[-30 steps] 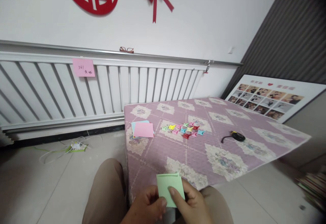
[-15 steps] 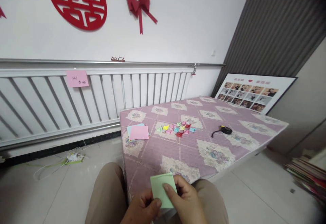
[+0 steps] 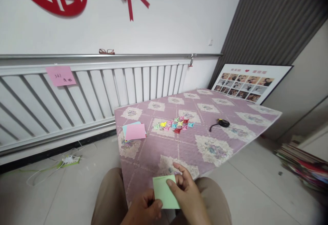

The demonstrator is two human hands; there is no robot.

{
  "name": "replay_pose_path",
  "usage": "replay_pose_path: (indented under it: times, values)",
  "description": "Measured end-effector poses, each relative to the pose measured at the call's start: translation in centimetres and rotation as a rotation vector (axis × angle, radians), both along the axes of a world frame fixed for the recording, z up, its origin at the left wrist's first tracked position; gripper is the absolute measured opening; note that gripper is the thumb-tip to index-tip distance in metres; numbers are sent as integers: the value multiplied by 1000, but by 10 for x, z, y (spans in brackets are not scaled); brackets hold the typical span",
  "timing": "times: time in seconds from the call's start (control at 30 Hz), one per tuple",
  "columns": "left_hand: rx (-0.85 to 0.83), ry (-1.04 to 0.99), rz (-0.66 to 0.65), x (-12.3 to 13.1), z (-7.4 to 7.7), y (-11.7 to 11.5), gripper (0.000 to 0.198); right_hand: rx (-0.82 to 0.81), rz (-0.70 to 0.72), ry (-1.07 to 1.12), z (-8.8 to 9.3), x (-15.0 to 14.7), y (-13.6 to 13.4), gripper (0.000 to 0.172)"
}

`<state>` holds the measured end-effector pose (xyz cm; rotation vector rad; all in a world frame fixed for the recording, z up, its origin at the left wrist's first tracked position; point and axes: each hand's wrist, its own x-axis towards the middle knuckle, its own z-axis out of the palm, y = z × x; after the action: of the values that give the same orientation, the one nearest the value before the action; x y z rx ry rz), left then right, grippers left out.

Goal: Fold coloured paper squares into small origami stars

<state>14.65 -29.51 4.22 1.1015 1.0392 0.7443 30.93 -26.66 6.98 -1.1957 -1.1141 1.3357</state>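
A square of light green paper [image 3: 165, 194] is held over my lap, with a crease along its top edge. My left hand [image 3: 147, 206] pinches its lower left side between thumb and fingers. At the right side, my right hand [image 3: 186, 192] grips it with the thumb on the front, the index finger stretched up past the edge. Beyond my hands, several small folded paper pieces [image 3: 175, 125] in green, yellow, pink, red and blue sit grouped on the bed. Left of them lies a stack of coloured paper sheets [image 3: 135, 131], pink on top.
The purple patterned bed cover [image 3: 151, 153] spreads before my knees. A black corded object [image 3: 223, 123] lies on its right part. Behind stands a white radiator [image 3: 143, 81] with a pink note [image 3: 60, 75]. A photo board [image 3: 252, 81] leans at the right; a power strip [image 3: 70, 160] lies on the floor.
The view has tilted down and shifted slightly right. My right index finger has lifted off the paper's top edge and now points upward. Both hands still hold the green paper.
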Motion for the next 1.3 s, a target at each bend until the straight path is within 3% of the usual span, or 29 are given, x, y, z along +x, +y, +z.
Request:
replay_pose_path:
  times: [0.1,0.23,0.37,0.5,0.73,0.97,1.03,1.17,1.3]
  values:
    - [55,69,40,1,-2,13,28,-115,85,18,0,2,15,41]
    - [-49,66,82,7,-7,34,17,-157,99,-24,-7,4,38,41]
    - [-43,206,96,8,-8,53,12,-133,70,-119,-20,1,61,37]
    - [-15,334,70,6,-15,67,19,-8,76,-379,-36,-2,79,33]
    - [-132,461,33,3,-35,71,28,131,127,-656,-65,-11,98,22]
    - [-185,496,-10,-7,-39,62,26,201,227,-903,-90,-20,98,17]
    - [-94,601,-46,-14,-38,58,25,210,247,-961,-93,-21,99,17]
    - [278,900,-67,-26,-43,51,21,214,273,-1065,-96,-21,98,16]
    - [714,941,-79,-30,-62,46,24,207,284,-1143,-95,-24,98,13]
